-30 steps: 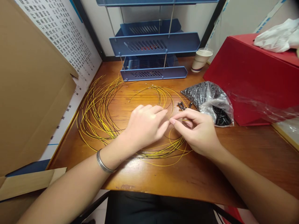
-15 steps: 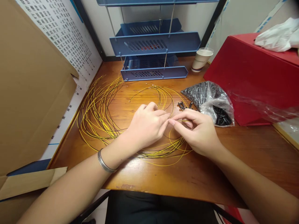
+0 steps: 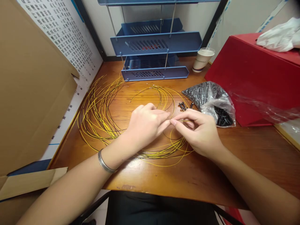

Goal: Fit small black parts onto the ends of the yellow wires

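Observation:
My right hand (image 3: 200,131) pinches a thin yellow wire (image 3: 186,121) between thumb and forefinger. Against its fingertips rest the fingers of my left hand (image 3: 147,125), closed on something too small to make out. Beneath both hands lies a loose coil of yellow and black wires (image 3: 161,153). A larger bundle of the same wires (image 3: 96,115) spreads over the table to the left. Just beyond my right hand sit several small black parts (image 3: 182,106), and behind them a clear plastic bag (image 3: 208,100) full of black pieces.
A blue tiered tray rack (image 3: 154,73) stands at the back of the wooden table (image 3: 150,178), with a paper cup (image 3: 202,60) to its right. The red box (image 3: 255,78) takes up the right side. Cardboard (image 3: 35,93) leans at the left.
Both hands have stayed nearly in place, fingertips still together. My left hand's fingers have shifted very slightly to the right.

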The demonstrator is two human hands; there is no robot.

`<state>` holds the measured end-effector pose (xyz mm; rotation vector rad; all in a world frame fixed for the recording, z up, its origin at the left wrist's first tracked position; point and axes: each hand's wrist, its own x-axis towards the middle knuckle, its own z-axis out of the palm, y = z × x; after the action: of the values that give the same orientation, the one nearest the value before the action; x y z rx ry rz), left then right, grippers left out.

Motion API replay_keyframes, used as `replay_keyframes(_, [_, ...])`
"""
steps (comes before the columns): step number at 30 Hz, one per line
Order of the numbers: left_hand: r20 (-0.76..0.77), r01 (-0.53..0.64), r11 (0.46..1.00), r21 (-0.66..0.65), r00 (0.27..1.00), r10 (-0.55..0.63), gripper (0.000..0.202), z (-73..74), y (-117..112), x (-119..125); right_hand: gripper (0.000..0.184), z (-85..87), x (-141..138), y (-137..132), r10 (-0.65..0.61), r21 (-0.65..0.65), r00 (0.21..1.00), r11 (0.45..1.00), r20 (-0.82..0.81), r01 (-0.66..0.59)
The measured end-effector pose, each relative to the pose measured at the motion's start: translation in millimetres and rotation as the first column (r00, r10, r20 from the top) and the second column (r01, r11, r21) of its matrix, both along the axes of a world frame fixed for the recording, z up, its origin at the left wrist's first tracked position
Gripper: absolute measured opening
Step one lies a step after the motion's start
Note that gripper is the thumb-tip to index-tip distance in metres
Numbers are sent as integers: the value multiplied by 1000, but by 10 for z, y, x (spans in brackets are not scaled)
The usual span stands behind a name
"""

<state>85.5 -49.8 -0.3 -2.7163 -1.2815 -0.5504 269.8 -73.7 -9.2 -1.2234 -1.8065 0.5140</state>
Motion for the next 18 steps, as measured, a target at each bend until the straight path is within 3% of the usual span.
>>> replay_keyframes(18, [-47, 31, 999, -10, 998, -31, 29, 23, -22, 16, 10, -3, -7, 10, -32, -14, 999, 999, -3, 32])
